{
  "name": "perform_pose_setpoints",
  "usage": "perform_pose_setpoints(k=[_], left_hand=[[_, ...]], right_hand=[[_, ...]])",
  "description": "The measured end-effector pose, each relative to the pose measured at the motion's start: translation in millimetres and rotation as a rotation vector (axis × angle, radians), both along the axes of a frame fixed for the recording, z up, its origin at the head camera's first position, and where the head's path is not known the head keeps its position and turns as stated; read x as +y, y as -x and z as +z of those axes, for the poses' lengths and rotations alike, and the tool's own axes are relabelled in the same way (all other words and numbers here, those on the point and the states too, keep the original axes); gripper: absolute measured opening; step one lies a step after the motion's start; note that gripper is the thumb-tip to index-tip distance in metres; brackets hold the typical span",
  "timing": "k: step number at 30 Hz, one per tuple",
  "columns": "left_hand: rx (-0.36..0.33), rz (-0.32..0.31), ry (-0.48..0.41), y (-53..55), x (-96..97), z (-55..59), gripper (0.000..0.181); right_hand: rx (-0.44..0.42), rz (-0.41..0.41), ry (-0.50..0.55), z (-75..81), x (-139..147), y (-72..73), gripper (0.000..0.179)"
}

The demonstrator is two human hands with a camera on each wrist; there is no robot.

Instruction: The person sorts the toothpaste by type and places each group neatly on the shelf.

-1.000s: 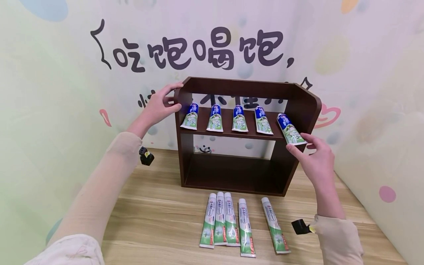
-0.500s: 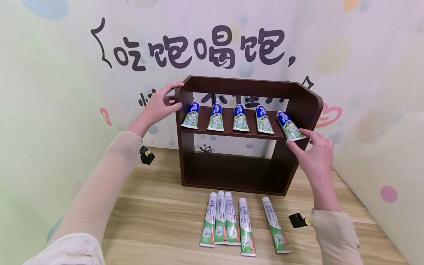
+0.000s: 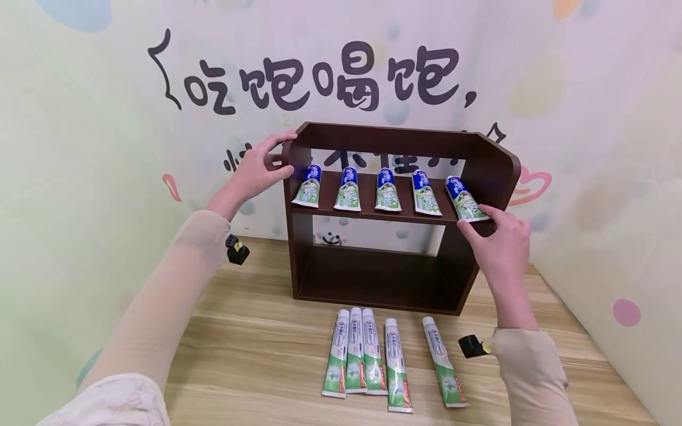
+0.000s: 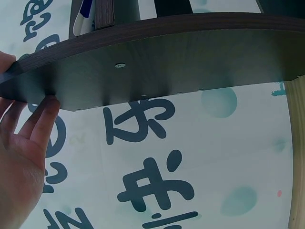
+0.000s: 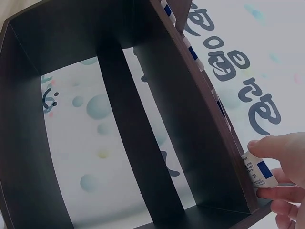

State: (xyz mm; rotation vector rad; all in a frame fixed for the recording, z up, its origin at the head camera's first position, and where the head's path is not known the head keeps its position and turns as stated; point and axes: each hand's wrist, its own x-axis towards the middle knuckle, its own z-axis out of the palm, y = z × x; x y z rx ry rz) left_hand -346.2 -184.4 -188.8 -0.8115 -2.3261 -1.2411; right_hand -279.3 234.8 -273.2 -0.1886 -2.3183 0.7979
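A dark brown two-tier rack [image 3: 383,136] stands at the back of the table. My left hand [image 3: 254,174] grips its left side panel [image 4: 157,62], thumb on one face and fingers on the other. At the right end of the upper shelf, a blue and green toothpaste tube [image 3: 462,199] lies slightly slanted. My right hand [image 3: 503,242] pinches the tube's flat lower end [image 5: 259,171] between thumb and fingers at the shelf's front edge. Several matching toothpaste tubes [image 3: 387,190] lie in a row to its left, caps toward the back.
Several white and green toothpaste tubes [image 3: 396,365] lie on the wooden table [image 3: 250,343] in front of the rack; three are close together. The rack's lower shelf [image 3: 373,278] is below the row. A printed wall [image 3: 394,35] stands close behind.
My right hand has moved inward and slightly up with the rightmost toothpaste tube, which now sits farther back on the upper shelf. The left hand keeps its place on the rack.
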Motion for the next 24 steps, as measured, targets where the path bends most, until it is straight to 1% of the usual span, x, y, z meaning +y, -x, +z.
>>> perform_pose_setpoints(k=[3,5,10,15,24], left_hand=[[-0.001,0.003,0.006,-5.5,1.8,2.3,0.056],[0.000,0.002,0.007,-6.9,2.2,2.6,0.056],[0.004,-0.002,0.006,-5.7,1.5,1.3,0.057],[0.018,0.012,0.018,-3.8,0.7,0.2,0.057],[0.018,0.014,0.024,-4.4,2.0,0.8,0.057]], right_hand=[[0.024,0.000,0.001,-1.6,-0.9,-0.7,0.058],[0.039,-0.001,0.001,-2.8,-1.7,-1.6,0.057],[0.064,-0.003,0.012,-3.9,-3.4,-2.5,0.052],[0.070,-0.003,0.021,-3.3,-4.2,-2.1,0.046],[0.094,-0.007,0.013,-2.7,-4.7,0.0,0.043]])
